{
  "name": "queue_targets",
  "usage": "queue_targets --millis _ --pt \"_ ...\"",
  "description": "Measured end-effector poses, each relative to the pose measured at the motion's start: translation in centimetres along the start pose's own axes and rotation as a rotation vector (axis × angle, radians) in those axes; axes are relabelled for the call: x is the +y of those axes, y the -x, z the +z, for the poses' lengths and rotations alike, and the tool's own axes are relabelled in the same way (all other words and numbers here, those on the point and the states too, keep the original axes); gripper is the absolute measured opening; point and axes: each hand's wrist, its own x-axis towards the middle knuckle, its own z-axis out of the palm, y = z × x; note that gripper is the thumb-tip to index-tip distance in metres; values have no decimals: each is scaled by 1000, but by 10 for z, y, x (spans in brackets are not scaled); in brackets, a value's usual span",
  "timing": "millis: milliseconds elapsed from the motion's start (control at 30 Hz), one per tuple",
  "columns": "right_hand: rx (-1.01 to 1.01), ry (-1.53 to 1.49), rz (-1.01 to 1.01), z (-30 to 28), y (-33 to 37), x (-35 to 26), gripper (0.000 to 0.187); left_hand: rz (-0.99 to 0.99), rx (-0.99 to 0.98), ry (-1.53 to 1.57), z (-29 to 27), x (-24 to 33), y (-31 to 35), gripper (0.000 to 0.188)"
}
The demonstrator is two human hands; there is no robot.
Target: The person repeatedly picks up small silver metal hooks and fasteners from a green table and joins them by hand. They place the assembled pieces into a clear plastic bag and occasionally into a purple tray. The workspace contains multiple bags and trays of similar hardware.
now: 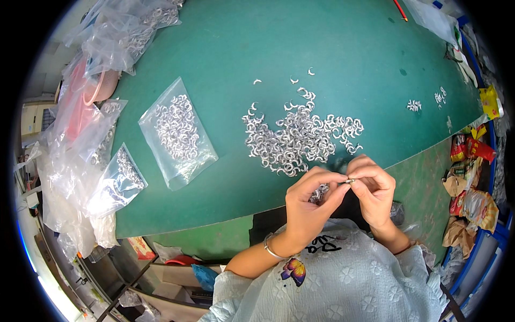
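My left hand (pixel 306 201) and my right hand (pixel 376 193) meet at the table's near edge, thumbs and forefingers pinched together. Between their tips is a small shiny metal piece (pixel 350 181), mostly covered by the fingers. More silvery pieces (pixel 318 194) show in the gap between my left thumb and fingers; whether they lie in the palm or below it I cannot tell. Just beyond my hands spreads a loose pile of small curved silver metal pieces (pixel 292 140), with a few strays at its far side.
On the green table (pixel 241 48), a clear bag of silver pieces (pixel 179 131) lies left of the pile. More plastic bags (pixel 120 180) and a pink basket (pixel 102 88) crowd the left edge. Two small clusters (pixel 413 105) sit right. Colourful packets (pixel 479 150) line the right side.
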Motion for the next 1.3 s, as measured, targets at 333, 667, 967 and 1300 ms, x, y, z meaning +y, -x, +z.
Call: queue_targets --millis 333,667,967,1300 --pt "-139 477 -259 -8 -12 -15 19 58 15 -121 -2 5 2 16" --pt "-52 -5 178 -2 0 -15 8 2 -27 -73 -5 4 3 15" --pt "96 466 129 -23 -10 -12 17 -680 -137 885 -15 -2 -4 7" --pt "54 1188 -239 -37 -21 9 15 -566 -135 808 -14 -6 -3 10"
